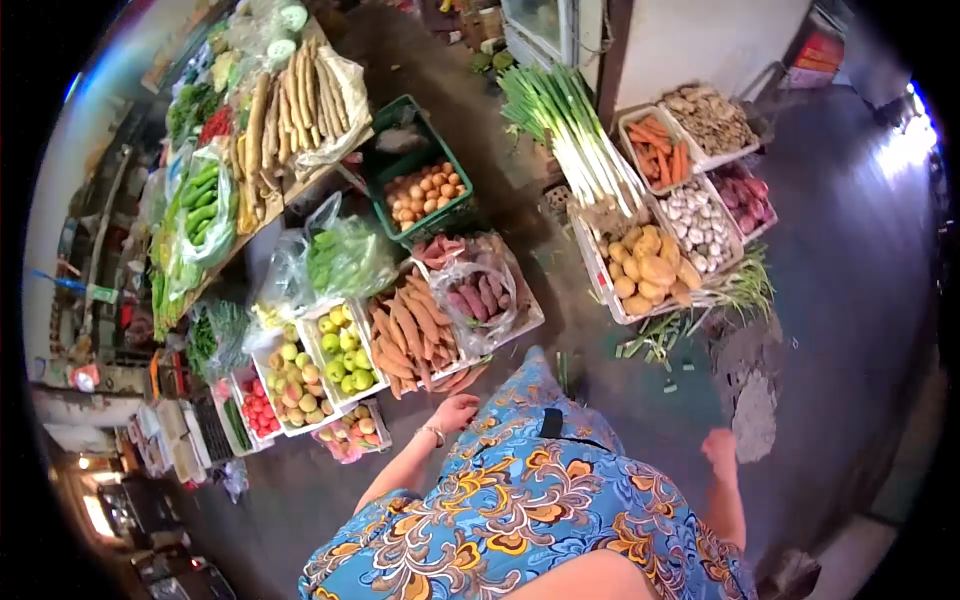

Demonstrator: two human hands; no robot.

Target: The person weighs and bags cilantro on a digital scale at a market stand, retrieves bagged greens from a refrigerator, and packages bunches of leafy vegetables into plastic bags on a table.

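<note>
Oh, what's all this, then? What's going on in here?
A person in blue patterned clothing stands among crates on the floor. The left hand hangs near the sweet potatoes; the right hand is on the other side, apart from the potatoes. I see nothing held in either.

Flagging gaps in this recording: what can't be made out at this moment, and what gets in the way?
Head view, right hand: blurred, so single fingers are unclear.
Head view, the person's feet: hidden behind the patterned garment.
Head view, eggs: any lower layers lie hidden under the top ones.
Head view, red item at upper right: too small and blurred to identify.
</note>
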